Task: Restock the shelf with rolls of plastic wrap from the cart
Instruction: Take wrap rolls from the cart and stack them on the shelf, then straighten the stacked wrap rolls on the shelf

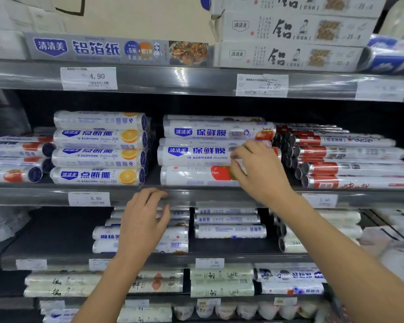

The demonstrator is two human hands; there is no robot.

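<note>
Rolls (203, 151) of plastic wrap lay stacked lengthwise in the middle of the shelf (231, 197), blue-lettered ones on top of a bottom roll (191, 177) printed with a tomato. The topmost was mostly hidden behind the one in front, with only a strip of it showing. The right hand (258, 170) covered the right ends of the two lower rolls, fingers bent onto the wrap. Blur at the fingertips made it impossible to tell whether it gripped a roll or only pressed against it. The left hand (142, 220) held the shelf's front edge just left of the stack, fingers hooked over the top and thumb at the underside.

Left of the stack, and apart from it, sat a pile of orange-printed rolls (98, 157). Farther left, tomato-printed rolls (16, 159) were cut off by the frame. Just right of the stack, red-banded rolls (350, 155) ran back at an angle, their far ends blurred. Price tags (89, 198) hung on the shelf edges; the one behind the right forearm was partly covered and unreadable. Foil boxes (289, 54) filled the tier above, cropped at the top. Below, more rolls (229, 230) lay partly hidden by the left hand, and the lowest tiers were too smeared to read.
</note>
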